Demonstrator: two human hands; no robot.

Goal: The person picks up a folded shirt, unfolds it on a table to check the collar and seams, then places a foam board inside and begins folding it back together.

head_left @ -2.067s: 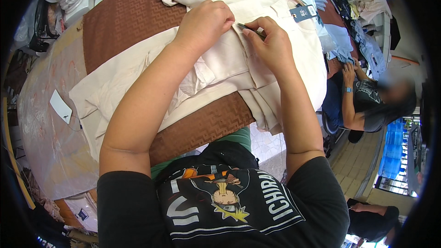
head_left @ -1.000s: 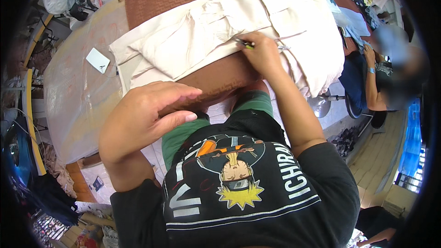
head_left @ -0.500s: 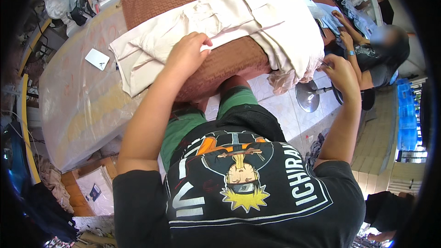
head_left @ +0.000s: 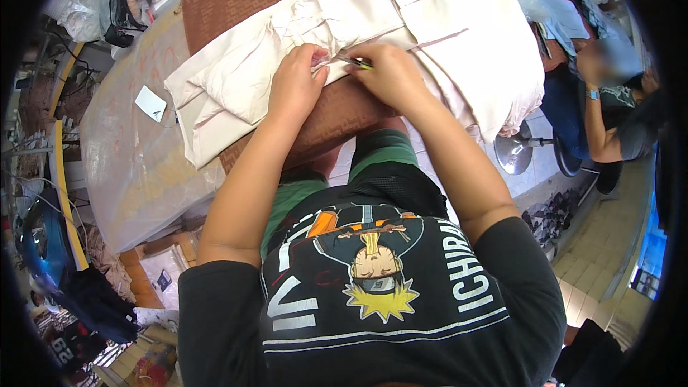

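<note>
A cream cloth garment, creased and perhaps a pair of trousers, lies across the brown patterned table cover. My left hand pinches a bit of its near edge between thumb and fingers. Close on the right, my right hand grips small thread snips with metal blades and a yellow-green part. The blades point left at the pinched cloth, almost touching my left fingertips. Whether they are in contact with a thread is too small to tell.
More cream cloth hangs over the table's right side. A white card-like object lies on the plastic-covered tabletop at left. To the right a co-worker sits near blue garments. A round metal stool base stands on the floor.
My right hand has swung in from the far right with the snips and now meets my left hand at the garment's edge. My left hand stays by the cloth. The head view has shifted slightly.
</note>
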